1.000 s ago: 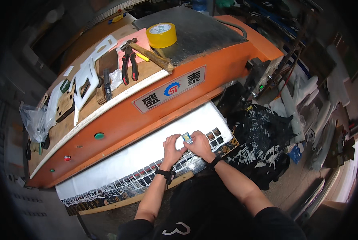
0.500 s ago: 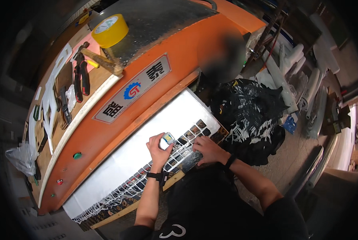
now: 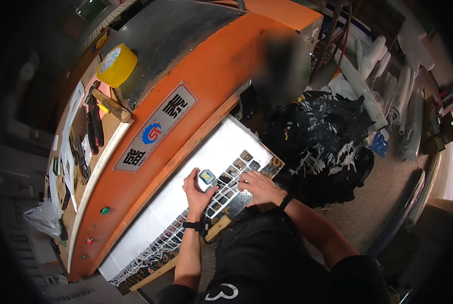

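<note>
My left hand point(image 3: 197, 194) grips a small square block point(image 3: 206, 177) with a blue rim and yellowish middle, resting at the white sheet point(image 3: 181, 185). The sheet lies on a board beneath the orange machine's front, with rows of square cut-outs along its near side forming a white lattice point(image 3: 226, 190). My right hand point(image 3: 257, 186) lies on that lattice to the right of the block, fingers bent and somewhat apart over the cut squares; I cannot make out whether they pinch any of the white strips.
The orange machine point(image 3: 100, 228) carries a wooden shelf with yellow tape point(image 3: 117, 65), pliers point(image 3: 94, 124), a hammer and plastic pieces. A black scrap heap point(image 3: 323, 152) lies right of the board, with plastic rolls point(image 3: 404, 101) beyond. A dark blurred patch covers part of the upper right.
My hands have separated: the left moved leftward with the block, while the right released it and moved onto the lattice. The view has turned, tilting the machine more steeply.
</note>
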Available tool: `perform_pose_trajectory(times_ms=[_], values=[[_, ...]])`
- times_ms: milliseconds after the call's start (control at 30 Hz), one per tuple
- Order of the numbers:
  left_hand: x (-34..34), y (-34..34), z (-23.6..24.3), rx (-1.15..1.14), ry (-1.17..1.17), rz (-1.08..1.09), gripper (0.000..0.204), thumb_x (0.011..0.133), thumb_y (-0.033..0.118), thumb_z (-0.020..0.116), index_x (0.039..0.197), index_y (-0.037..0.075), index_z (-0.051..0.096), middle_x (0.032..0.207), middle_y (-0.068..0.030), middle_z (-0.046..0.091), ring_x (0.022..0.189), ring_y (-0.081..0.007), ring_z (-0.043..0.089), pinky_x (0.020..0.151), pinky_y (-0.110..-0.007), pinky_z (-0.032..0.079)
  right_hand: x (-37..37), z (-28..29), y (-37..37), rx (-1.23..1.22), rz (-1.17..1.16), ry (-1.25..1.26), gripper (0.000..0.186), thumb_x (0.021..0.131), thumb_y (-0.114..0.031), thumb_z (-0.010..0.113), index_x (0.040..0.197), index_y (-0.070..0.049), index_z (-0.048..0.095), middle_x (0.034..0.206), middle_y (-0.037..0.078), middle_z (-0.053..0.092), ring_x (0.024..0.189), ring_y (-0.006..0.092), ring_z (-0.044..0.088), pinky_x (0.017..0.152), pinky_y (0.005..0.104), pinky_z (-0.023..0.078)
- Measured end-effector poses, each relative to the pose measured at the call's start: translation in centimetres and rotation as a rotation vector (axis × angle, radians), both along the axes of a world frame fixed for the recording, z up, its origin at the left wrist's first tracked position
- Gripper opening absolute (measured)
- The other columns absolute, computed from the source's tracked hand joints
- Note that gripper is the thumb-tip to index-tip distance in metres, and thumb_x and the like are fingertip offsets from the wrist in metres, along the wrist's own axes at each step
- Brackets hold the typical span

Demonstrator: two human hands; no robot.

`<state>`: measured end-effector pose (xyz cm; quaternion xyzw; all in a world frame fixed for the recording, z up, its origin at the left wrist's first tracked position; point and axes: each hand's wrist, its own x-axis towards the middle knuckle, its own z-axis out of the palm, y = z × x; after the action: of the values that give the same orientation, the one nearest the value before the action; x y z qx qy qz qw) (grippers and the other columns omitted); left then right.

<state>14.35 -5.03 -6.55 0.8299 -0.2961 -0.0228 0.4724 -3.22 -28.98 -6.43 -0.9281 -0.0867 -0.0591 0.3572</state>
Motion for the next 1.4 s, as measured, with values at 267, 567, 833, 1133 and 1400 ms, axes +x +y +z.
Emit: perform_pose_trajectory(times_ms=[267,567,833,1133,1400], values=[[-3.8,3.5,3.7,0.301,-0.188,0.079,0.069,0.081,0.013,0.091,0.141,-0.001,0.062,0.128,-0.0213,0.066,0.122,-0.0412,0.061,0.110,-0.049,0.047,1.7,-1.0,-0.7,0.037,0.030,-0.064,0.070,0.058,-0.032,0.100,0.116,-0.010,0.068,0.122,0.008,0.058,0.120,0.0323,0.057,0.104,0.0429,0.047],[-9.5,5.0,3.9,0.571,-0.142,0.078,0.040,0.088,0.012,0.087,0.121,-0.001,0.069,0.112,-0.0197,0.066,0.110,-0.0410,0.061,0.103,-0.051,0.046,2.6,-1.8,-0.4,0.064,-0.021,-0.115,0.077,0.052,-0.030,0.102,0.120,-0.010,0.074,0.135,0.013,0.059,0.134,0.0301,0.051,0.112,0.0412,0.040],[-10.1,3.6,6.4,0.646,-0.172,0.055,0.038,0.097,0.016,0.077,0.129,-0.002,0.067,0.123,-0.0237,0.062,0.122,-0.0443,0.056,0.110,-0.055,0.041,1.8,-1.3,0.8,0.185,0.025,-0.237,0.076,0.058,-0.035,0.102,0.121,-0.005,0.074,0.149,0.018,0.056,0.144,0.0356,0.049,0.121,0.0497,0.038],[-9.6,9.4,4.9,0.570,-0.288,0.245,0.039,0.093,0.014,0.080,0.127,0.001,0.066,0.124,-0.0226,0.065,0.120,-0.0442,0.059,0.107,-0.054,0.046,4.5,0.5,4.4,0.076,0.149,-0.160,0.058,0.076,-0.037,0.094,0.118,-0.005,0.072,0.128,0.014,0.064,0.128,0.0337,0.058,0.110,0.0488,0.047],[-7.9,26.4,5.6,0.458,-0.170,0.745,0.050,0.097,0.022,0.080,0.138,-0.001,0.065,0.139,-0.0224,0.067,0.132,-0.0414,0.061,0.115,-0.051,0.046,9.9,4.9,11.8,0.137,0.350,-0.160,0.037,0.084,-0.028,0.089,0.108,-0.007,0.070,0.114,0.012,0.065,0.118,0.0364,0.063,0.101,0.0481,0.052]])
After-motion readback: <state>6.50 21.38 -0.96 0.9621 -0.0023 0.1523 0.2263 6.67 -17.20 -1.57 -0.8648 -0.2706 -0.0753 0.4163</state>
